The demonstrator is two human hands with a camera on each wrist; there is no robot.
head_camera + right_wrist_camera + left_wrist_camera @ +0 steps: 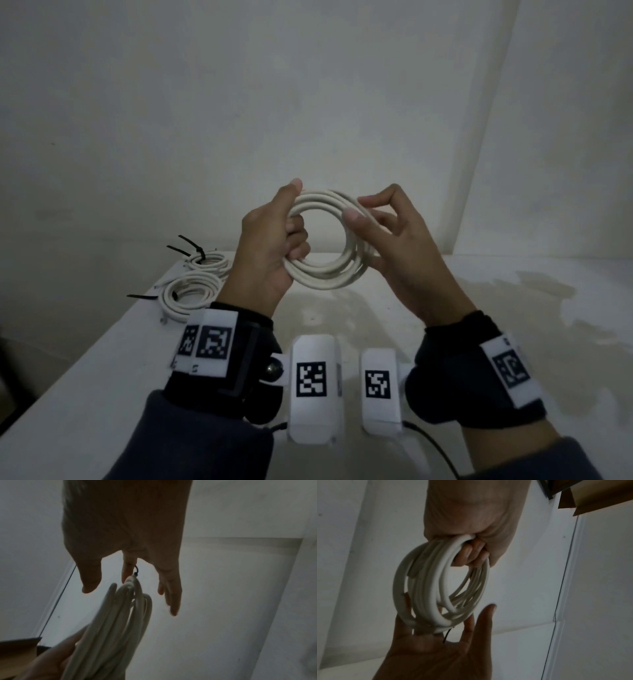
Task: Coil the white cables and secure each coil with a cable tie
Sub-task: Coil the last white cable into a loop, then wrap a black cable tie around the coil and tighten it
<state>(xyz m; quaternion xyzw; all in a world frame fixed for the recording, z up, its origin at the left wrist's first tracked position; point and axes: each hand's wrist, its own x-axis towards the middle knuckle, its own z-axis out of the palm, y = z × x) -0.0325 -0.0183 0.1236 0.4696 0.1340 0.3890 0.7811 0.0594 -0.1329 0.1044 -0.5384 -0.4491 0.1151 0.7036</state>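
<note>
White cable (325, 240) wound into a round coil of several loops is held in the air above a pale table (479, 342), between two bare hands. The left hand (270, 246) grips the left side of the coil, its fingers curled through the ring and its thumb lying along the top. The right hand (394, 240) steadies the right side: its thumb and forefinger pinch the strands near the top, while the other fingers spread loosely behind the ring. From the right wrist view, a cut end of the cable with a short dark wire poking out sits against one fingertip (126, 572). No tie can be seen on this coil.

To the left of the held coil, two more coils lie flat on the table. The nearer coil (190, 296) has a black cable tie (140, 296) round it, with the tail sticking out to the left. The farther coil (209, 262) also carries black ties (191, 243), tails pointing up and left.

Judging from this, two cables look finished, coiled and tied. The third appears fully wound but not yet secured, so what remains is to wrap a tie round its strands and pull it tight. No loose tie and no further uncoiled cable is visible on the table, so whether more cables wait cannot be told.
</note>
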